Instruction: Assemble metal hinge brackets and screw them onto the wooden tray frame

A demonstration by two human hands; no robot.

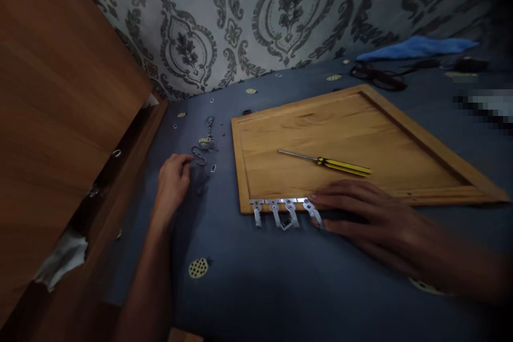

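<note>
My right hand (364, 214) grips the right end of a metal hook rail (274, 206) with several hooks, one finger on top and the thumb by the last hook. The rail lies along the near edge of a framed wooden panel (288, 133). On the panel rests a screwdriver (342, 166) with a yellow and black handle. Off the panel's left side, my left hand (173, 181) reaches over the cloth, forefinger stretched out and thumb a little apart. Its fingertips are at an S-shaped metal piece (199, 156), with a small chain (209, 127) beyond.
A tilted brown wooden cabinet piece (68, 80) fills the left side, with crumpled white material (64, 259) in its gap. Glasses (379, 77) and a blue cloth (417, 48) lie at the back right, before a patterned wall (236, 16). Dark blue printed cloth (248, 283) covers the surface.
</note>
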